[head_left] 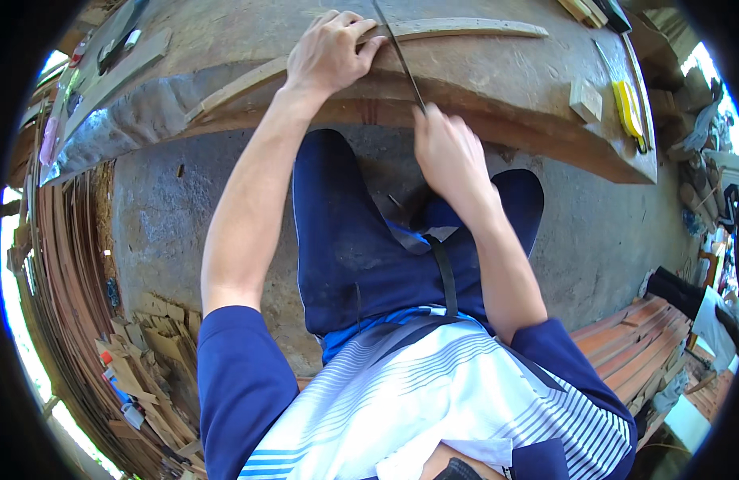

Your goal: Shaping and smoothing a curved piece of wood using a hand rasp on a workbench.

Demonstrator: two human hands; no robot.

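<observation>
My left hand (pixel 331 52) grips a long, curved, pale wooden strip (pixel 465 28) lying on the worn workbench (pixel 497 80), fingers bent over it and thumb at its side. My right hand (pixel 449 152) is closed round the lower end of a long, thin, dark blade (pixel 400 56), a saw or file, which crosses the strip just right of my left hand; the grip is hidden by my fingers. A small wooden block (pixel 585 102) and a yellow-handled tool (pixel 628 108) lie on the bench to the right.
Planks and tools (pixel 113 52) lie at the bench's left end, wood pieces (pixel 585 12) at its back right. Stacked boards (pixel 73 264) and scrap wood (pixel 145 368) stand at my left; a reddish slatted wooden surface (pixel 621 336) is at my lower right. My legs are under the bench edge.
</observation>
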